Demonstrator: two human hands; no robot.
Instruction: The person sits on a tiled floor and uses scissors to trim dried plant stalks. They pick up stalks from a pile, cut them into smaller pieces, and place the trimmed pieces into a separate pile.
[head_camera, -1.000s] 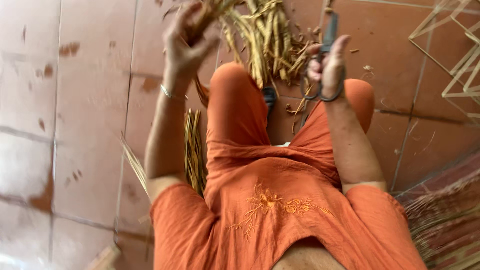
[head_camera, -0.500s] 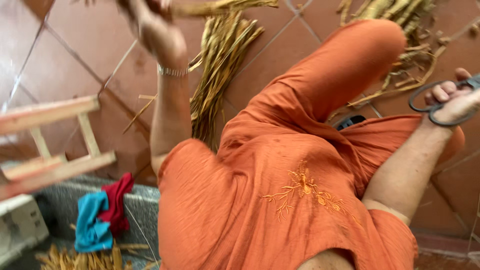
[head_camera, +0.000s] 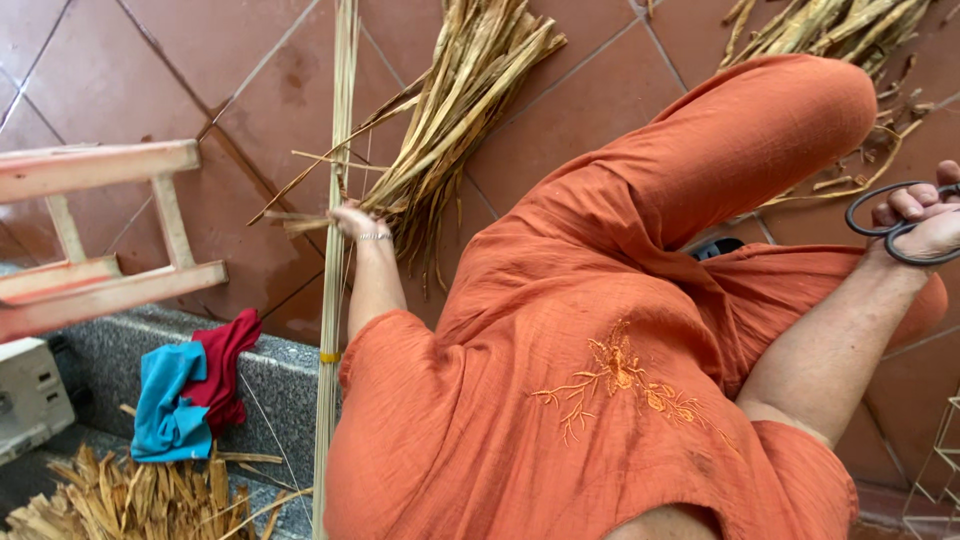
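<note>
The right hand (head_camera: 925, 225) sits at the frame's right edge with its fingers threaded through the loops of dark scissors (head_camera: 885, 215), closed around the handles; the blades are out of view. Just past that hand lies the bent knee in orange cloth, and beyond the knee a loose heap of dried stalks (head_camera: 830, 30) rests on the red floor tiles (head_camera: 150, 70).

The left hand (head_camera: 352, 218) is closed on a thin strip of dried reed at the near end of a bundle of dried leaves (head_camera: 450, 130), which fans away from the grip across the tiles. Right beside the hand, a long tied sheaf of thin pale stems (head_camera: 335, 300) runs past it on its outer side. Further out from the sheaf stand a wooden frame (head_camera: 100, 240) and red and blue cloths (head_camera: 190, 395) on a grey stone ledge (head_camera: 270, 380).
</note>
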